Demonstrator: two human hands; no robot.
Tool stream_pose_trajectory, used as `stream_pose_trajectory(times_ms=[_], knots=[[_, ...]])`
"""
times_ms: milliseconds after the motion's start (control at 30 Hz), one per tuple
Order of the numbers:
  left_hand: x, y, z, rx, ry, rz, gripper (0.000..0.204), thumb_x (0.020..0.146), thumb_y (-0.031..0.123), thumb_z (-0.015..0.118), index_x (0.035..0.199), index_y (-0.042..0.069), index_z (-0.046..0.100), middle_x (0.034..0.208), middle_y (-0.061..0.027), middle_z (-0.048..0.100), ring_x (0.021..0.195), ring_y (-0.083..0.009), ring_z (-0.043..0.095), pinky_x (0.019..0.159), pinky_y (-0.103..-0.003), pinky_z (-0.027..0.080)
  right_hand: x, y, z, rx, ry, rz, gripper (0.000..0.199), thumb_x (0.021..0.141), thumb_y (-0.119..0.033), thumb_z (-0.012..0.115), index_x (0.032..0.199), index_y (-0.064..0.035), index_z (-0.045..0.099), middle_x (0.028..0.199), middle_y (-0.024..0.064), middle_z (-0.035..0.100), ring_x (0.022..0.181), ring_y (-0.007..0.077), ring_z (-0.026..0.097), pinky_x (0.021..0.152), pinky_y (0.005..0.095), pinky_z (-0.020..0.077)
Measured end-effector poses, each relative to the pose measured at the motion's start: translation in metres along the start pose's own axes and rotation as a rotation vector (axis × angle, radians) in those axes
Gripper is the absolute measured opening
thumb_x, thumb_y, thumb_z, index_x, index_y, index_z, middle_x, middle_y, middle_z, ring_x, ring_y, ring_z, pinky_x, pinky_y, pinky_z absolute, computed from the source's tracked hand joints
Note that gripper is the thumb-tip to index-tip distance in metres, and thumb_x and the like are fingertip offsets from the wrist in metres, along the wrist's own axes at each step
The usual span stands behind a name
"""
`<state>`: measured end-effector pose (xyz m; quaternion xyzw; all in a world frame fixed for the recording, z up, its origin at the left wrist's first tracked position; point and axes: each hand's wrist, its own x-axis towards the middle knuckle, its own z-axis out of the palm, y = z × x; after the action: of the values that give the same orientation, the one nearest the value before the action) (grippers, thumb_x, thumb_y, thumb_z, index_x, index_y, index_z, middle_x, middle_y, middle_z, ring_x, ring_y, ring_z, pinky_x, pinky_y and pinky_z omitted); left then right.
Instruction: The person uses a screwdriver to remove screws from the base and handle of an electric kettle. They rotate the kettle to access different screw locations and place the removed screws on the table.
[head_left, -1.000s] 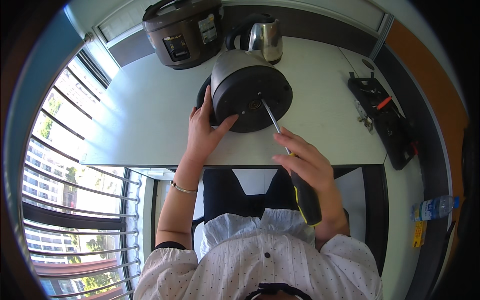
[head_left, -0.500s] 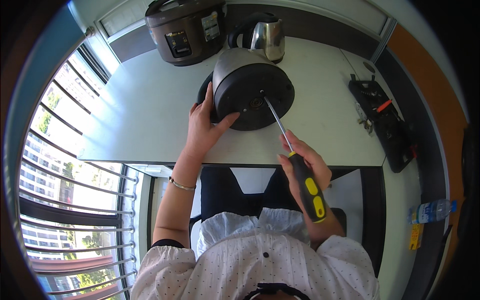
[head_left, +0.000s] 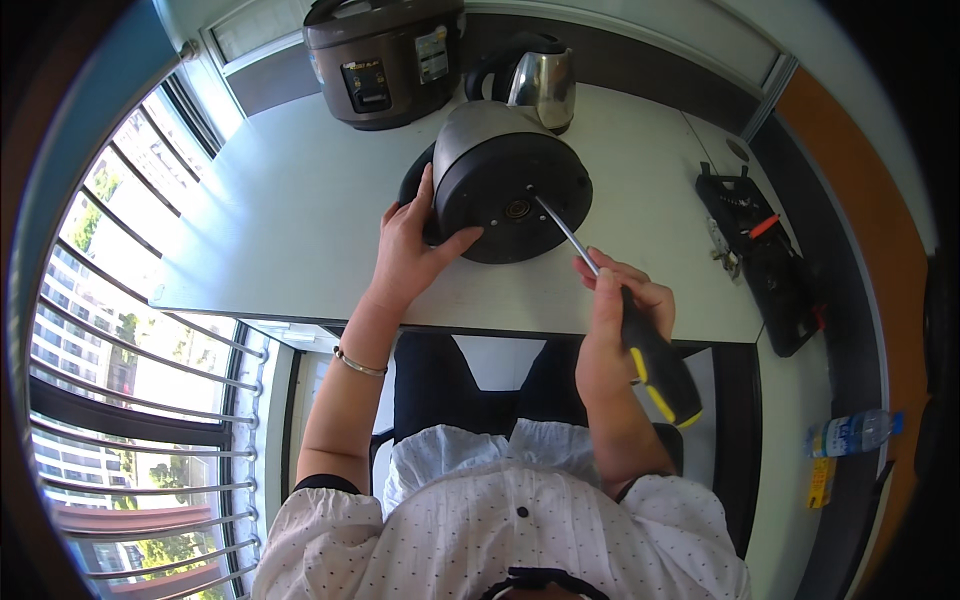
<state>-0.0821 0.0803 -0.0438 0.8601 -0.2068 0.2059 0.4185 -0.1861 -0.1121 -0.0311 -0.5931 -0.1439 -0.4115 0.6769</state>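
Note:
An electric kettle [head_left: 500, 165] with a steel body lies tipped on the table, its round black base facing me. Small screws and a ringed socket show in that base. My left hand [head_left: 415, 235] grips the kettle's left side, thumb on the base's lower edge and fingers toward the black handle. In my right hand [head_left: 625, 300] is a screwdriver [head_left: 660, 360] with a black and yellow handle, held with the fingers round its front end and shaft. The steel tip points up-left at the base, close to a screw right of the socket; whether it touches, I cannot tell.
A brown rice cooker [head_left: 390, 65] and a second steel kettle [head_left: 540, 85] stand at the back of the white table [head_left: 270, 240]. To the right lies an open black tool case [head_left: 765, 260] with an orange-handled tool. A water bottle [head_left: 855, 435] and yellow box [head_left: 820, 483] are farther right.
The screwdriver tip has moved from the upper screw toward the right-hand one. My right hand has shifted right and turned, swinging the handle outward. My left hand keeps its hold on the kettle.

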Motion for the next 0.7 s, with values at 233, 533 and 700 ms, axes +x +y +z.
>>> stream_pose_trajectory(times_ms=[233, 533, 700], knots=[[0.0, 0.0, 0.0, 0.014, 0.011, 0.017, 0.086, 0.072, 0.035, 0.072, 0.139, -0.002, 0.032, 0.089, -0.0123, 0.067, 0.087, -0.0251, 0.063, 0.1, -0.038, 0.028, 0.003, -0.014, -0.009, -0.061, -0.061, 0.188, 0.017, 0.086, -0.005, 0.063, 0.097, -0.0017, 0.051, 0.076, 0.0072, 0.06, 0.07, 0.012, 0.058, 0.065, 0.0236, 0.0469], [0.001, -0.006, 0.001, 0.008, 0.016, 0.022, 0.086, 0.072, 0.038, 0.072, 0.139, -0.001, 0.033, 0.087, -0.0129, 0.066, 0.089, -0.0267, 0.062, 0.101, -0.04, 0.027, 0.023, -0.018, -0.02, -0.629, -0.674, -0.403, 0.029, 0.07, 0.005, 0.068, 0.098, -0.0009, 0.064, 0.074, 0.0078, 0.062, 0.064, 0.0174, 0.063, 0.058, 0.0237, 0.049], [-0.001, -0.005, -0.002, -0.002, 0.008, 0.001, 0.088, 0.072, 0.039, 0.071, 0.141, 0.001, 0.03, 0.09, -0.0146, 0.064, 0.093, -0.0277, 0.06, 0.103, -0.044, 0.026, 0.032, -0.026, -0.033, -0.493, -0.925, -0.148, 0.044, 0.066, 0.003, 0.063, 0.109, -0.0065, 0.064, 0.077, 0.0074, 0.053, 0.06, 0.0167, 0.054, 0.052, 0.0265, 0.0442]])
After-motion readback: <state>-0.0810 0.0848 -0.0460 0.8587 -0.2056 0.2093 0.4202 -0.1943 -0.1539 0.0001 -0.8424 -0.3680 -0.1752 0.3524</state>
